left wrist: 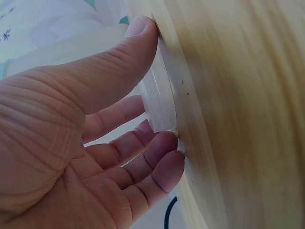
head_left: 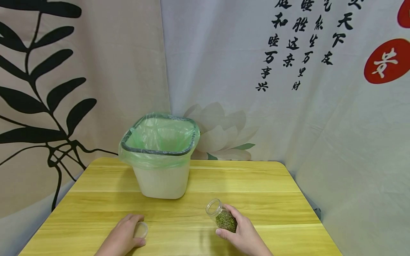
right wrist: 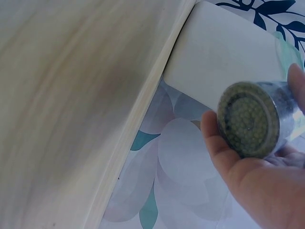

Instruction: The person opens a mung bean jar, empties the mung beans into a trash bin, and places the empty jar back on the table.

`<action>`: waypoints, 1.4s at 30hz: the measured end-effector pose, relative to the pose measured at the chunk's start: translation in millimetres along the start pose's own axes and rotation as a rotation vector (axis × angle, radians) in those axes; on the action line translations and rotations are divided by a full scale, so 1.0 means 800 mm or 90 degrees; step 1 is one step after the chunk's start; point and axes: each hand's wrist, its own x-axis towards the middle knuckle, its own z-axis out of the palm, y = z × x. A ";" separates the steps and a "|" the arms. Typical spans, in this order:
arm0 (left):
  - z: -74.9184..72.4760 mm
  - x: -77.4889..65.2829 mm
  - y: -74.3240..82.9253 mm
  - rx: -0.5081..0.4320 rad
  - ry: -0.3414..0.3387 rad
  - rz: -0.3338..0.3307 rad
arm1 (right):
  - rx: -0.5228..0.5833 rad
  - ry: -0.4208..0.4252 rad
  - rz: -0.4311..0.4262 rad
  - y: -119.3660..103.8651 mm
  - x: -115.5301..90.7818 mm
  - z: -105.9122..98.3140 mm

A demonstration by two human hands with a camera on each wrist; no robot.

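My right hand [head_left: 245, 231] grips a small clear jar [head_left: 214, 208] partly filled with green mung beans [head_left: 226, 221]. The jar has no lid on it and tilts with its mouth toward the upper left. In the right wrist view the base of the jar [right wrist: 248, 119] faces the camera, beans showing through it, with the fingers wrapped round its side. At the left, a pale round lid [head_left: 141, 230] lies at the tabletop, held at its rim between the thumb and fingers of my left hand [head_left: 123, 234]. The left wrist view shows the lid [left wrist: 159, 100] edge-on against the wood.
Toward the back left of the wooden table [head_left: 256, 192] stands a white bin [head_left: 163, 179], lined with a green plastic bag [head_left: 160, 161] under a dark rim ring. Printed cloth [head_left: 224, 71] hangs behind the table and along its right side.
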 end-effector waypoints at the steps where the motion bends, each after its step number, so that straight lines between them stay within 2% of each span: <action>1: 0.000 0.000 0.000 0.001 -0.001 0.001 | 0.006 0.000 0.001 0.000 0.000 0.000; 10: -0.004 -0.002 -0.001 -0.004 -0.007 -0.004 | 0.025 -0.002 0.014 -0.001 -0.001 -0.002; 15: -0.012 -0.009 0.002 0.001 0.028 0.017 | 0.022 0.021 0.025 -0.001 0.001 -0.001; 22: -0.028 -0.016 0.014 -0.006 0.082 0.040 | 0.054 0.068 0.054 -0.002 0.004 -0.002; 25: -0.032 -0.021 0.022 -0.011 0.141 0.053 | 0.058 0.077 0.065 -0.001 0.004 -0.003; 32: -0.042 -0.028 0.039 -0.018 0.338 0.129 | 0.075 0.124 0.087 -0.003 0.011 -0.012; 38: -0.053 -0.022 0.042 -0.003 0.451 0.201 | 0.087 0.142 0.111 -0.001 0.019 -0.028; 42: -0.062 -0.016 0.042 0.017 0.501 0.244 | 0.086 0.139 0.108 0.004 0.027 -0.043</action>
